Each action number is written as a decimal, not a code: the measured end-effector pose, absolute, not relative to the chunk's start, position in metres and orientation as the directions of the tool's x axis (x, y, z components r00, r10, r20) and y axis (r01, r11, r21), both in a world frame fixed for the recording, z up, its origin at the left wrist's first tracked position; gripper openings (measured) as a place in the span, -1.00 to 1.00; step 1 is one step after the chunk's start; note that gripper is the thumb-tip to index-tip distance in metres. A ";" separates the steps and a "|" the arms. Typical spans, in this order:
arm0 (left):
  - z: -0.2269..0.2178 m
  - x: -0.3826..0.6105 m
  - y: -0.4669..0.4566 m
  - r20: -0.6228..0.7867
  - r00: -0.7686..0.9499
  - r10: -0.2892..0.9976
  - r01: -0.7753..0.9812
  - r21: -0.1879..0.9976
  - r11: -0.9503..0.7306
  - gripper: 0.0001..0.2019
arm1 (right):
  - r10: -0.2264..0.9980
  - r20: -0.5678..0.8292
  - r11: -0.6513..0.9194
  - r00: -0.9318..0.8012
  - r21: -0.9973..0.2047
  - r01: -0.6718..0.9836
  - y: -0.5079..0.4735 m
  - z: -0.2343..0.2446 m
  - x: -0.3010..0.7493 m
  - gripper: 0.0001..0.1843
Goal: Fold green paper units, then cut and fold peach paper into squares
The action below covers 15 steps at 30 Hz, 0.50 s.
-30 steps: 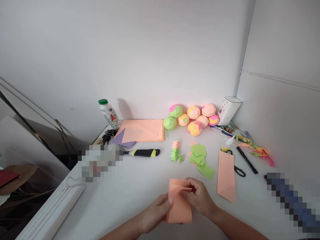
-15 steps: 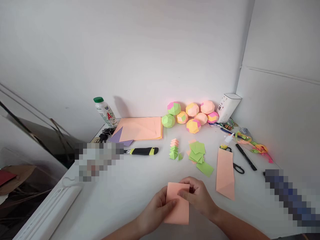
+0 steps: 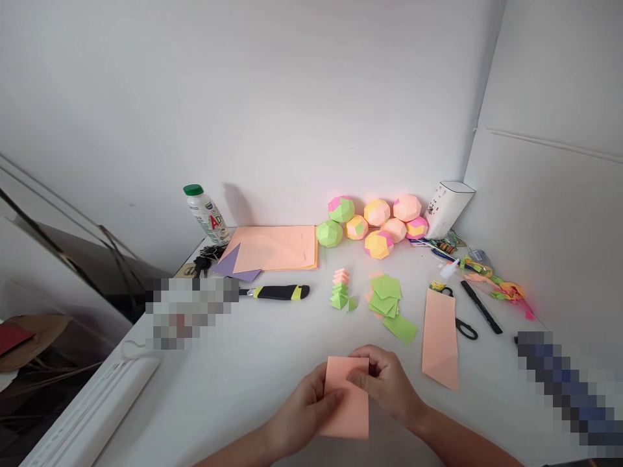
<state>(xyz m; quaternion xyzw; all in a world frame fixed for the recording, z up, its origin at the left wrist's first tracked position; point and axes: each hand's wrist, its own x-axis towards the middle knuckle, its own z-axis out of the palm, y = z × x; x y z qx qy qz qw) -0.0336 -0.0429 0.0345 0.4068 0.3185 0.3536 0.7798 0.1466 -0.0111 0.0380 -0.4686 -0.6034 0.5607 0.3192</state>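
A peach-coloured paper rectangle (image 3: 350, 415) is held upright at the near middle of the table. My left hand (image 3: 306, 405) grips its left side, thumb lying across the front. At the upper right corner my right hand (image 3: 389, 381) pinches the same paper, its thumb in front and the other fingers behind. Farther off lie a pile of green and peach paper pieces (image 3: 387, 295) and a row of small folded paper pyramids (image 3: 339, 292). A longer peach paper strip (image 3: 439, 337) rests right of my hands, partly over black-handled scissors (image 3: 467, 329).
Several faceted paper balls (image 3: 378, 244) sit by the back wall, beside stacked peach sheets (image 3: 277, 246). A utility knife (image 3: 280, 292) lies left of centre. A white bottle (image 3: 207, 214) stands at back left, a white box (image 3: 448, 207) at back right. A black pen (image 3: 481, 307) lies right.
The camera view has shifted very slightly. Both hands keep the same grip on the peach paper, and nothing on the table has moved.
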 end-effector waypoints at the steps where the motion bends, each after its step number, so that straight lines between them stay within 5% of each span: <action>1: 0.035 -0.033 -0.043 -0.213 0.550 0.807 -0.288 0.859 0.423 -0.54 | 0.924 -0.133 -0.062 -0.359 -0.977 0.202 -0.011 0.038 0.147 -0.82; 15: 0.033 -0.034 -0.043 -0.236 0.549 0.802 -0.278 0.853 0.441 -0.57 | 0.934 -0.059 0.027 -0.354 -0.972 0.232 -0.010 0.037 0.148 -0.77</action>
